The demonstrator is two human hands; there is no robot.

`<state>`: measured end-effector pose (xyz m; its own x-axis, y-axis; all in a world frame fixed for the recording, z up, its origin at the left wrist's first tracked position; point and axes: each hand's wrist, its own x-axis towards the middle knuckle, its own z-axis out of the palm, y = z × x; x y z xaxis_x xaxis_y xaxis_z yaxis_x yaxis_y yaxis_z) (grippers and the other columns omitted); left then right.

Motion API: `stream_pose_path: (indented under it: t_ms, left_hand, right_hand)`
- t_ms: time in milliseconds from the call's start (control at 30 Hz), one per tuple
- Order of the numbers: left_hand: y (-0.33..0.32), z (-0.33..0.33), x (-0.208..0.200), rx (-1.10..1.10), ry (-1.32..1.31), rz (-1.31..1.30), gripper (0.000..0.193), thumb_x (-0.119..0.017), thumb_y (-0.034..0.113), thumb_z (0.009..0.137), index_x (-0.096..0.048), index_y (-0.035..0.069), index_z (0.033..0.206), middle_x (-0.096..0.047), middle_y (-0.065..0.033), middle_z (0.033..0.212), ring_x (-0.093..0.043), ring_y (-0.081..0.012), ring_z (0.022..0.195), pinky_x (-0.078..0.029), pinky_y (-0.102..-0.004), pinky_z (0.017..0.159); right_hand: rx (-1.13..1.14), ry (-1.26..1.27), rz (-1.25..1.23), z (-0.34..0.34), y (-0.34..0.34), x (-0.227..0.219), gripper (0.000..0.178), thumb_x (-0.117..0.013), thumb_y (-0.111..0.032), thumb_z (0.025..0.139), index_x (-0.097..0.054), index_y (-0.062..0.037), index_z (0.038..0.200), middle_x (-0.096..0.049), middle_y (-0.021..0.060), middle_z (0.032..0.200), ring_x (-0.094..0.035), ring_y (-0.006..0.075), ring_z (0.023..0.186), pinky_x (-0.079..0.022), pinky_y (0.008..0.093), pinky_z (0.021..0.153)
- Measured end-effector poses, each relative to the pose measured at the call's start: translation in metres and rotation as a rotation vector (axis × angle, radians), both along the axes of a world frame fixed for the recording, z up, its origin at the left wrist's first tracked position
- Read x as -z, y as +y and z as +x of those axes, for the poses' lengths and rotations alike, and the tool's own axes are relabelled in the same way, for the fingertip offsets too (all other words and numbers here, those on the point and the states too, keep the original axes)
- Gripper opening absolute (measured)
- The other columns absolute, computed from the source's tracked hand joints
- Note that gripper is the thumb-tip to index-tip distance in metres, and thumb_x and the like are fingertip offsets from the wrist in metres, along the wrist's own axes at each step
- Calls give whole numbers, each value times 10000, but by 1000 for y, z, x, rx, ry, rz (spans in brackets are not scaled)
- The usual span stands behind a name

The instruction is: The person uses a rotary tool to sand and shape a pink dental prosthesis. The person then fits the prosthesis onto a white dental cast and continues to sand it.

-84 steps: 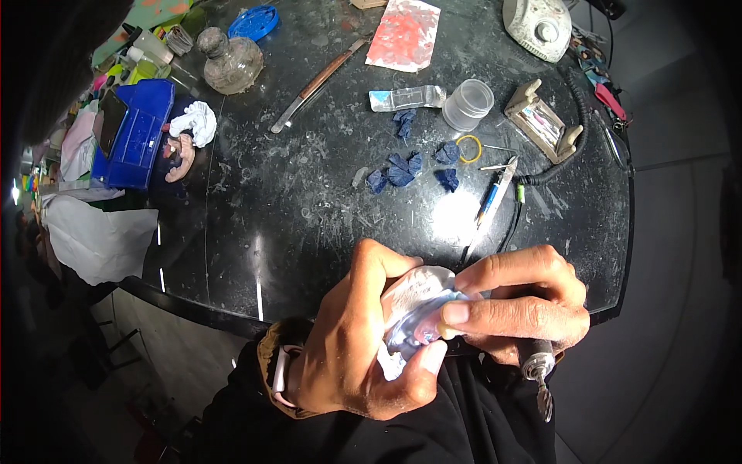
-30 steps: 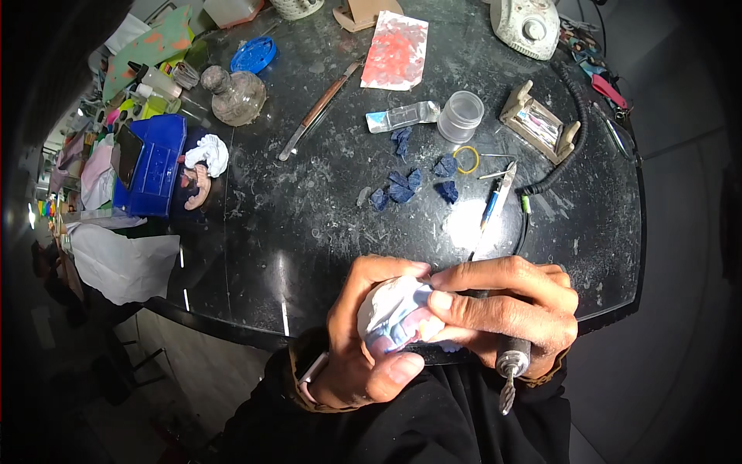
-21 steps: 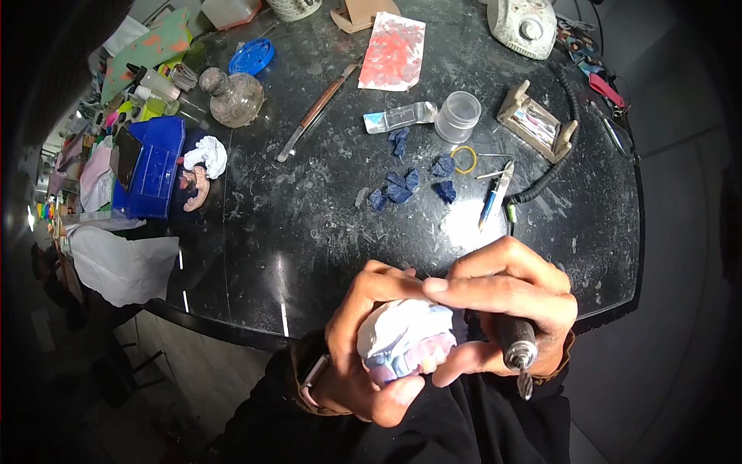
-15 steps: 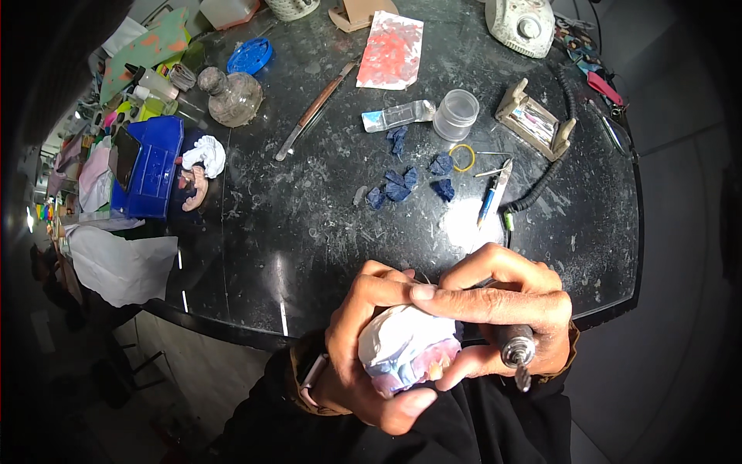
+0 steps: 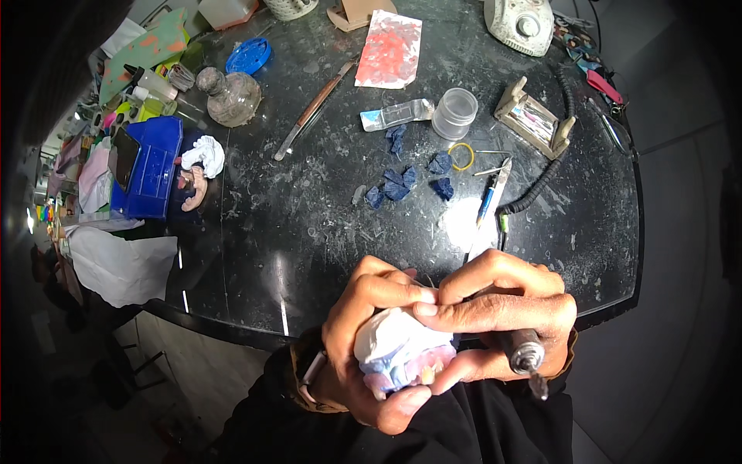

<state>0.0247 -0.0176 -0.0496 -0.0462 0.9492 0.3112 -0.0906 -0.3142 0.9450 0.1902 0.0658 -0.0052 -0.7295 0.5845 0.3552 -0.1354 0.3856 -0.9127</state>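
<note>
Close to my body, my left hand (image 5: 346, 329) is wrapped round a white plaster dental model (image 5: 393, 338) with pinkish, bluish and yellowish parts along its lower side. Its thumb presses there from below, while the fingers curl over the top. My right hand (image 5: 514, 305) grips a dark rotary handpiece (image 5: 525, 353), whose metal bur end points down to the right, away from the model. The right fingertips meet the left ones above the model, and the right thumb touches its lower right side. Most of the handpiece body is hidden in my palm.
Ahead on the black table lie dark blue scraps (image 5: 396, 184), a yellow rubber band (image 5: 461, 157), a blue-handled tool (image 5: 488, 203), a clear jar (image 5: 454, 116) and a brown-handled knife (image 5: 321, 104). A blue box (image 5: 161, 166) stands left; a black coiled cord (image 5: 541, 184) runs right.
The dental model has turned slightly and shifted a little left in my fingers. The handpiece's bur end has moved slightly right. My right hand has shifted slightly with it.
</note>
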Motion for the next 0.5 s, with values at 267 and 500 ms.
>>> stream_pose_path:
  t_ms: [267,500]
  left_hand:
    - [2,4,6,-36,-438,-282,574,-588,378,717,-483,-76,1050,-587,-134,885,-579,-137,788,-465,-269,690]
    - [3,7,6,-58,-463,-305,566,-571,353,682,-469,-77,1037,-539,-108,843,-532,-126,746,-430,-264,670]
  right_hand:
    - [241,-61,26,-11,-8,13,525,-858,-232,564,-701,-14,1016,-639,104,849,-616,158,707,-468,255,588]
    - [179,-70,12,-8,-7,8,387,-806,-90,669,-671,-8,1023,-627,106,916,-675,215,768,-553,284,614]
